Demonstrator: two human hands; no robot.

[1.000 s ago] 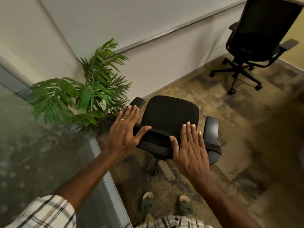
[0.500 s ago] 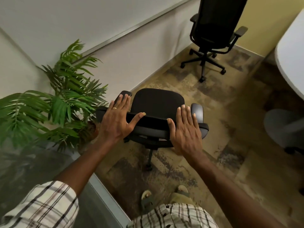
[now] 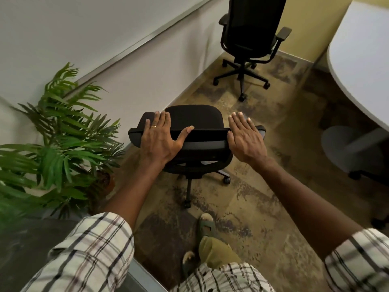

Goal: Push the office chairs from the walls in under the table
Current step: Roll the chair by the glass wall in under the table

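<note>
A black office chair (image 3: 194,118) stands right in front of me, close to the white wall, with its backrest top edge (image 3: 207,137) facing me. My left hand (image 3: 160,138) lies flat over the left part of that edge, fingers stretched forward and thumb spread along it. At the right end of the backrest rests my right hand (image 3: 245,140), also flat with fingers straight. Neither hand curls around the chair. A second black office chair (image 3: 252,24) stands farther off in the corner. The white table (image 3: 362,49) shows at the right edge.
A potted palm (image 3: 59,140) stands left of the near chair, by a glass partition (image 3: 31,249). A grey chair (image 3: 345,148) sits partly under the table. Patterned carpet (image 3: 284,175) lies between the chairs and the table. My sandalled feet (image 3: 206,222) are just behind the chair's base.
The near chair has swung and rolled right, away from the plant. My right hand slid to the backrest's right end. The view panned right, bringing the table and grey chair in.
</note>
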